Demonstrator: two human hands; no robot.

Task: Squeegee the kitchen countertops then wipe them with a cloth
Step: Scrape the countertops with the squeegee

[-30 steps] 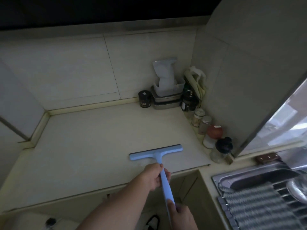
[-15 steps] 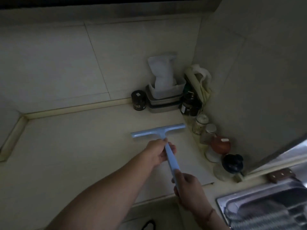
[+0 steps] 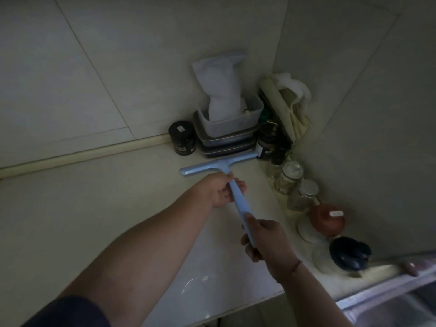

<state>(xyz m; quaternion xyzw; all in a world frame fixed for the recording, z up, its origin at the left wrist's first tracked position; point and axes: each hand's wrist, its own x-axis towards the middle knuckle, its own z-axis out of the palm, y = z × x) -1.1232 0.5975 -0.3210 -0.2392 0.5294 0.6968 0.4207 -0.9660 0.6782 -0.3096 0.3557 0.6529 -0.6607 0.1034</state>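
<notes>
Head view: gripping the blue squeegee two-handed, left hand fingers wrapped near the blade, right hand fingers closed on the handle's end. Now reaching the worktop back edge by the stacked containers, farther than a second ago; stroke at full extent, cloth wiping not started.

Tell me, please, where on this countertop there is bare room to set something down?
The wide stretch of countertop left of the left hand, bounded by the backsplash trim behind and the counter's front edge, is bare. The back right corner is crowded: black jar, stacked containers, and jars lining the right wall, with the squeegee blade just before them.
</notes>
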